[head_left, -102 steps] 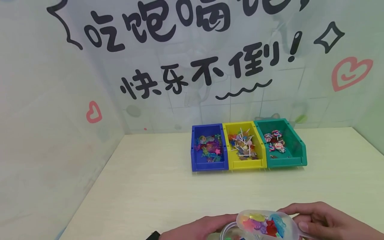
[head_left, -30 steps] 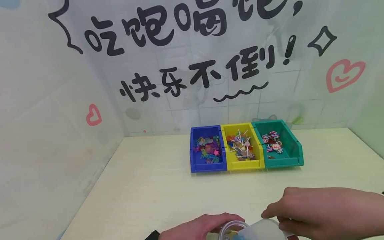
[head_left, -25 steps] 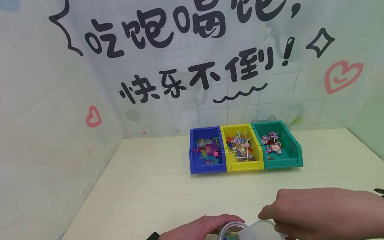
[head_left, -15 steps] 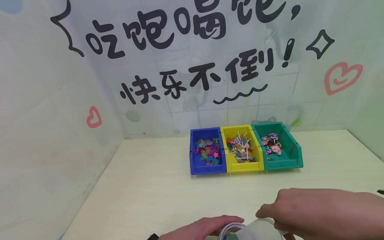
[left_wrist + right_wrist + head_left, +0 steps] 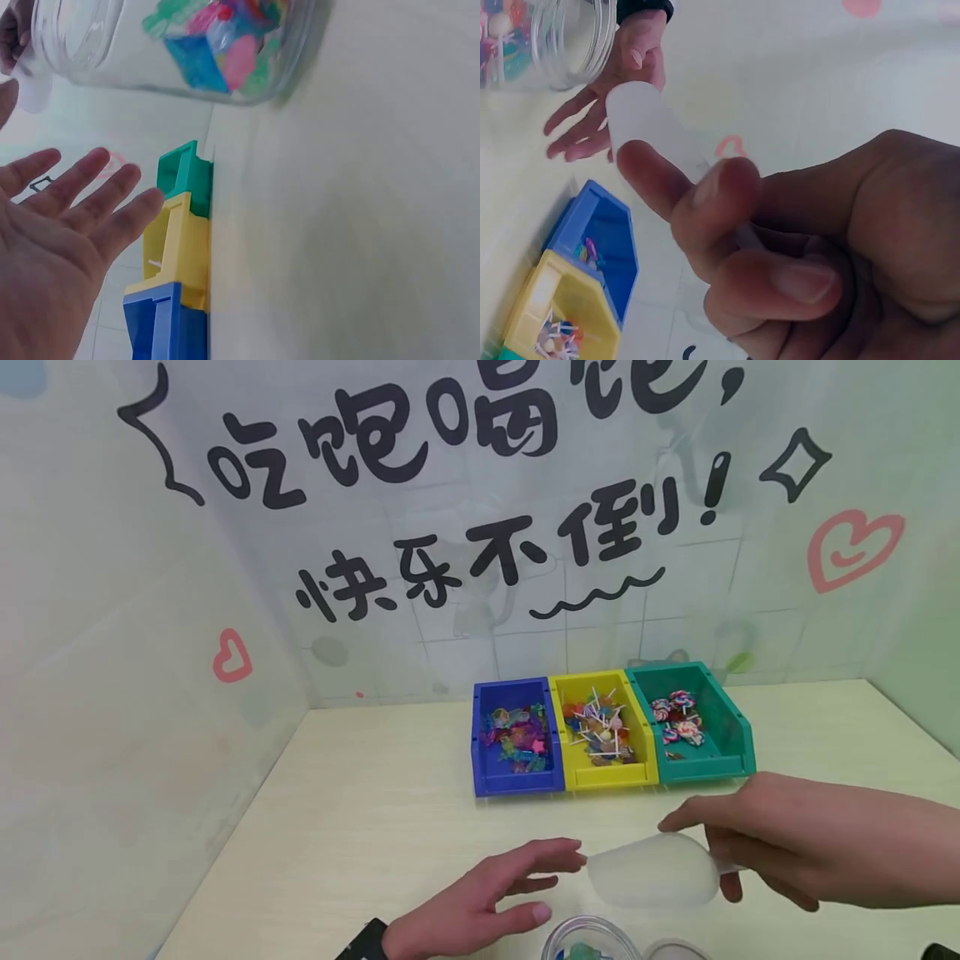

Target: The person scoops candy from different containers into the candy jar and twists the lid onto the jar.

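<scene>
While your right hand point(image 5: 757, 843) is gripping the handle of the frosted scoop point(image 5: 651, 881) above the tabletop's point(image 5: 375, 827) near edge, your left hand point(image 5: 480, 902) is hovering just beside its tip, fingers spread wide and holding nothing. Below, the clear jar point(image 5: 592, 942) of coloured pieces is sitting at that same near edge.

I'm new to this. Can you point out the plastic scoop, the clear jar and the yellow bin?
plastic scoop point(image 5: 651, 881): head view, middle of its frosted bowl.
clear jar point(image 5: 135, 52): left wrist view, its glass wall.
yellow bin point(image 5: 609, 774): head view, its front wall.
</scene>
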### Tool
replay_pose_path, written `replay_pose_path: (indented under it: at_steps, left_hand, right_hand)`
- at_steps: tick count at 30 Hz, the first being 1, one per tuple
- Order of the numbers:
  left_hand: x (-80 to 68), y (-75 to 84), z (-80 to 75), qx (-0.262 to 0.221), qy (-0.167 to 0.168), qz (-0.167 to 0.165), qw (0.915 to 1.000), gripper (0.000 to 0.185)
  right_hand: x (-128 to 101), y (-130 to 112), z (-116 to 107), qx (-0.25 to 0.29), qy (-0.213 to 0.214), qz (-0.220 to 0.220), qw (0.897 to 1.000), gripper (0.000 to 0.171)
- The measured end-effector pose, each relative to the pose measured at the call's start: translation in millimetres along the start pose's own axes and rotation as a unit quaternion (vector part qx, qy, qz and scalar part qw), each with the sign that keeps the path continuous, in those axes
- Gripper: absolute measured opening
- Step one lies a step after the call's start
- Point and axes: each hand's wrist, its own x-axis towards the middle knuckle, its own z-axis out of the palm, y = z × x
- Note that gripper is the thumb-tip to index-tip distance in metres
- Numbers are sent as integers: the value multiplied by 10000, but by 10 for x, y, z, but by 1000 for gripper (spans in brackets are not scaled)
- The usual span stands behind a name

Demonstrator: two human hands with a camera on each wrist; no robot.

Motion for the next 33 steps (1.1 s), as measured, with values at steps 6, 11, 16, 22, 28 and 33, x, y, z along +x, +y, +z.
replay_pose_path:
  at_steps: [6, 11, 16, 22, 28, 33]
  left_hand:
    - [82, 60, -167, 327, 1164, 235, 9924, 45]
    - [109, 48, -361, 999, 2161, 506, 9699, 47]
    - [148, -211, -592, 2436, 3051, 543, 9190, 51]
    - [175, -426, -713, 2680, 3552, -202, 8953, 58]
    - [230, -542, -745, 2115, 3542, -708, 9082, 65]
    - [300, -574, -761, 2057, 3482, -919, 9100, 68]
  right_hand:
    - [-43, 211, -126, 106, 495, -847, 9951, 33]
    - [-52, 471, -186, 352, 945, -826, 9915, 35]
    - [3, 758, -227, 1177, 1094, -905, 9828, 38]
    - [68, 1120, -220, 2211, 1397, -488, 9640, 47]
    - [179, 1404, -129, 2909, 1533, -350, 9437, 53]
    - [285, 1544, -63, 3307, 1672, -174, 9286, 60]
